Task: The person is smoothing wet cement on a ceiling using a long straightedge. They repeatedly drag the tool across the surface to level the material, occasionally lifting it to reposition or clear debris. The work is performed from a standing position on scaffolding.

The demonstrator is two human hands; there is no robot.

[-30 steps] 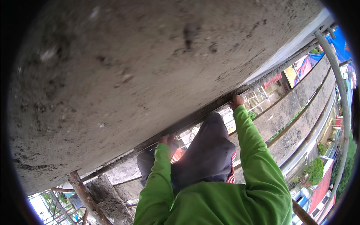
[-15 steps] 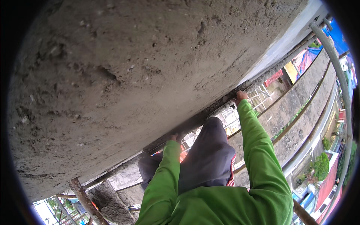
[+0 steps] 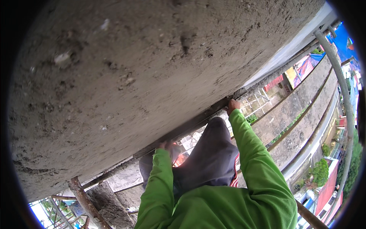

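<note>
A long, dark straight bar (image 3: 196, 121) lies along the lower edge of the rough grey cement wall (image 3: 133, 84), pressed close to it. My right hand (image 3: 233, 105) is closed round the bar near its upper right end. Farther down to the left, my left hand (image 3: 164, 145) grips the same bar; it is slightly blurred, and its fingers are partly hidden by the bar and wall. Green sleeves cover both arms. My bent knee in dark trousers (image 3: 211, 156) stands between the hands.
Worn scaffold planks (image 3: 286, 118) with gaps between them run off to the right, high above the ground. A curved-looking pole (image 3: 345, 87) stands at the outer side. At the lower left, a wooden pole (image 3: 85, 202) leans beside another plank (image 3: 108, 204).
Both hands have slid down and left along the wall's foot, apparently with the bar. My view has shifted slightly.
</note>
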